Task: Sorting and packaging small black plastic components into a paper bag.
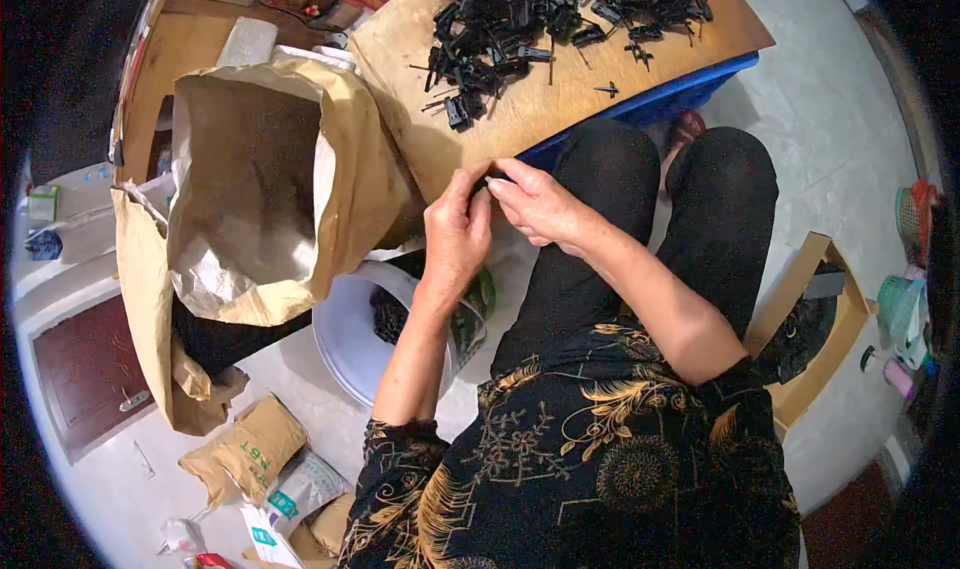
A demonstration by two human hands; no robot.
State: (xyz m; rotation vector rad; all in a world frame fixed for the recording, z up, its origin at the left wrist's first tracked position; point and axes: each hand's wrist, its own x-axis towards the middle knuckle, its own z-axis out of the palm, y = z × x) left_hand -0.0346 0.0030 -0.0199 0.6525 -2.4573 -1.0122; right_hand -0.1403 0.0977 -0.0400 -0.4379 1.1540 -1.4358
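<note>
Counter, head view: A pale wooden counter [400, 54] is carrying a tangled heap of black parts [520, 19], many with thin rods sticking out; one small dark piece [607, 90] is lying apart near the edge.
Cloth: Blue material [690, 91] is hanging along the counter's near side.
Hands: The left hand [458, 224] and right hand [545, 204] are meeting at the fingertips, just beside the counter's near corner.
Grip: The fingers of both are curling inward and pinching together; whether either grip is grasping a part cannot be told.
Sack: A large brown paper sack [365, 159] is gaping open left of the hands.
Bucket: A white bucket [345, 319] is standing behind the left forearm, holding dark pieces [388, 319].
Floor: The light grey floor [830, 109] is bearing a cardboard box [795, 294] at right, dark contents showing.
Printing: A brown package [245, 449] is showing green lettering; a white package [305, 489] beside it is bearing teal marks.
</note>
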